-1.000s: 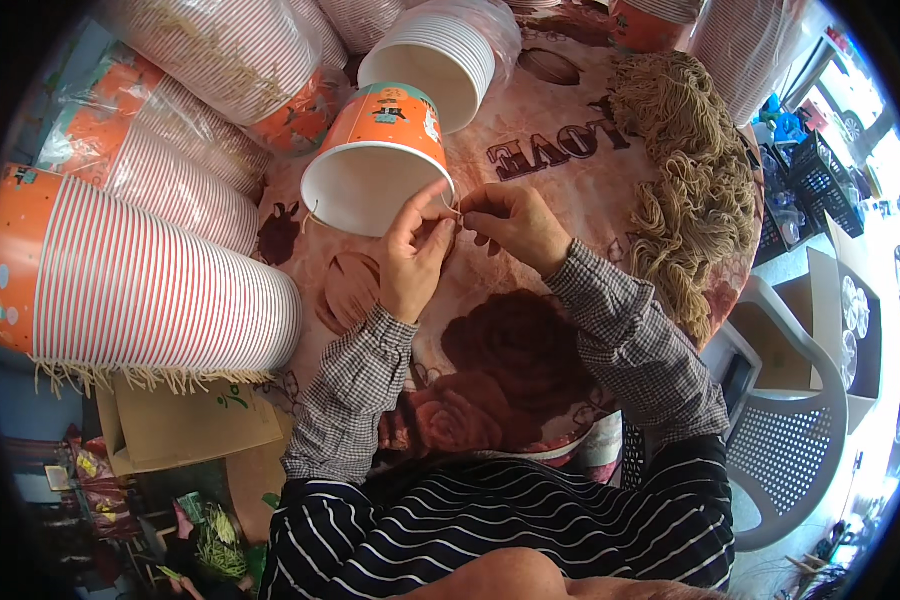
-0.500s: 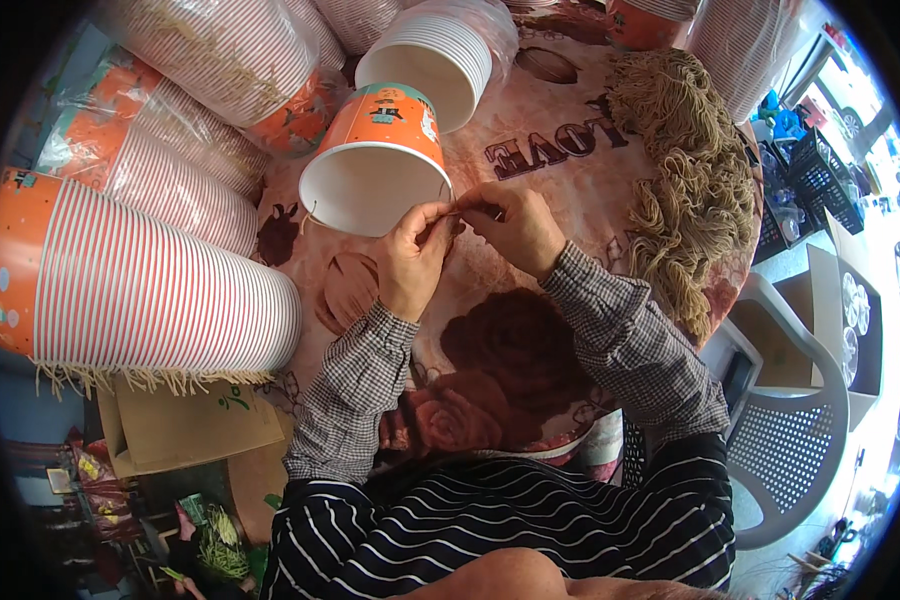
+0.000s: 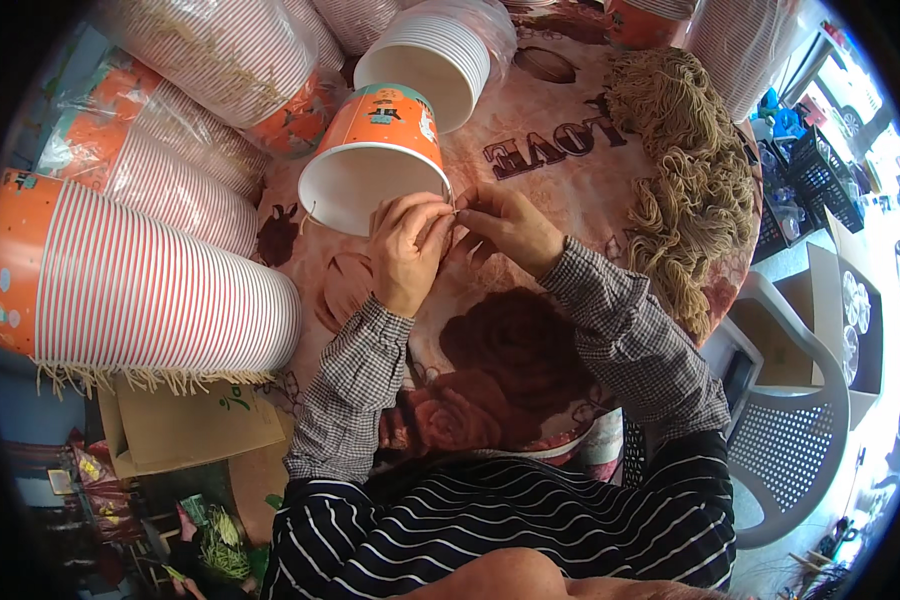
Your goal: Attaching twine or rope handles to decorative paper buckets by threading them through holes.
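Bucket (image 3: 375,132) near stack of nested buckets (image 3: 160,275)

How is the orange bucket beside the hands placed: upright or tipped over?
Tipped over on its side: the orange bucket has its open mouth turned toward the picture's lower edge, with its printed wall behind.

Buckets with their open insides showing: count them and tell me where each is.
2: one bucket just beyond the left hand, and the front one of the stack behind it. Others may be hidden among the wrapped stacks.
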`<state>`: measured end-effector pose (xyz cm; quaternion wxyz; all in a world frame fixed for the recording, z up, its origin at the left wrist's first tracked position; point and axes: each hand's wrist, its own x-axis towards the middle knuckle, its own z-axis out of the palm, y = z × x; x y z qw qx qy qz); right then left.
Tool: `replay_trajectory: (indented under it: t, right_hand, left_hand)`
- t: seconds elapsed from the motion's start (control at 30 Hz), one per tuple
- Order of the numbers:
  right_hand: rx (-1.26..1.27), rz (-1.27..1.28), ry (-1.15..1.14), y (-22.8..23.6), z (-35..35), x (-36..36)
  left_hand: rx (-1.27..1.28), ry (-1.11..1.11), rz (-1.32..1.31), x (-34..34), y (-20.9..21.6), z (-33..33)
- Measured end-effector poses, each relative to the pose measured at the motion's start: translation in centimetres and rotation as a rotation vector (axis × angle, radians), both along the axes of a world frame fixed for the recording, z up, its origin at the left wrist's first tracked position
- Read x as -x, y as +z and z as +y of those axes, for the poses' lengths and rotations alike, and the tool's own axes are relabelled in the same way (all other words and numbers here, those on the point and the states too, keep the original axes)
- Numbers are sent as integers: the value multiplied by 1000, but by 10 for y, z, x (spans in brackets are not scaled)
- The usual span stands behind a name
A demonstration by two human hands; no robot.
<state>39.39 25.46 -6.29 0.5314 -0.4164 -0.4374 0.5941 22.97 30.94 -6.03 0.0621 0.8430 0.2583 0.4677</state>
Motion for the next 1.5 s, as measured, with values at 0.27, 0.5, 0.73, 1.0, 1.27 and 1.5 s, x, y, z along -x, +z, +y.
replay_trajectory:
  t: [0.27, 0.5, 0.73, 1.0, 1.27, 1.5]
  right_hand:
    - [1, -87, 48, 7, 0, -9]
    - [-16, -188, 17, 16, -2, -15]
    - [-46, -262, -40, 11, 2, -14]
    - [-18, -106, -39, 18, -1, -24]
    - [-93, -65, -116, 21, 2, -22]
    - [-253, 68, -236, 41, -13, -28]
  left_hand:
    - [129, -85, -50, -1, 2, 1]
    - [167, -88, -5, 0, -1, 0]
    - [-7, -61, 73, 4, -1, 6]
    - [-356, 299, -151, 39, 38, 38]
    - [40, 389, 60, 79, 42, 64]
    - [712, -152, -339, 83, 99, -22]
